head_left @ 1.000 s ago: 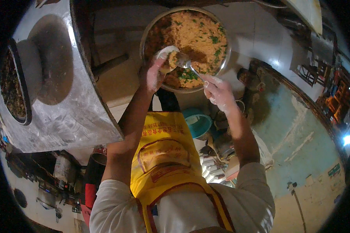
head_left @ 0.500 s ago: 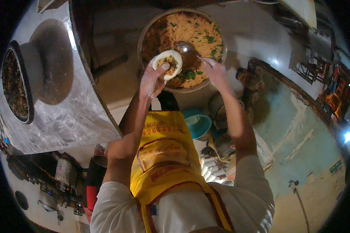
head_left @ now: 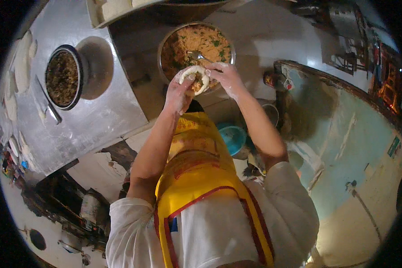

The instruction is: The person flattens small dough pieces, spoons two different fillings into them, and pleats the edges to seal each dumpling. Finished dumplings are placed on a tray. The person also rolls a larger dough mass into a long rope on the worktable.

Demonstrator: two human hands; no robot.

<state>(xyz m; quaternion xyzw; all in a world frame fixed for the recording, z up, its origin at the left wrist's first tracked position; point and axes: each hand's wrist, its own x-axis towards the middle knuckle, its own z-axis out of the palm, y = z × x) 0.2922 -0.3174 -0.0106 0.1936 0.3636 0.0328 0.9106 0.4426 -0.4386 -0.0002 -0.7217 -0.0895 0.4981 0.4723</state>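
A round white dough wrapper (head_left: 188, 73), with reddish-brown filling (head_left: 197, 83) inside, is cupped in my left hand (head_left: 177, 93), its thumb pressing into the filling. Its rim stands up in a curve. My right hand (head_left: 228, 79) is closed at the right side of the wrapper, fingers pinched on the rim. Just beyond is a metal spoon (head_left: 194, 55), its handle running to my right fingers; whether they also grip it I cannot tell. Behind both hands, a large metal bowl (head_left: 233, 52) holds orange-tan filling (head_left: 201, 38) with green bits.
On the metal table (head_left: 98, 129) at left stand a bowl of dark filling (head_left: 61, 78) and, beside it, a knife (head_left: 48, 99). Dough strips (head_left: 22, 67) lie at its far-left side. A tray (head_left: 94, 18) juts in at the top. A turquoise basin (head_left: 232, 138) sits low, right of my apron.
My right hand has come left from over the bowl to the wrapper's rim. The wrapper's edge is now drawn upward around the filling. The view has shifted, showing more of the left table.
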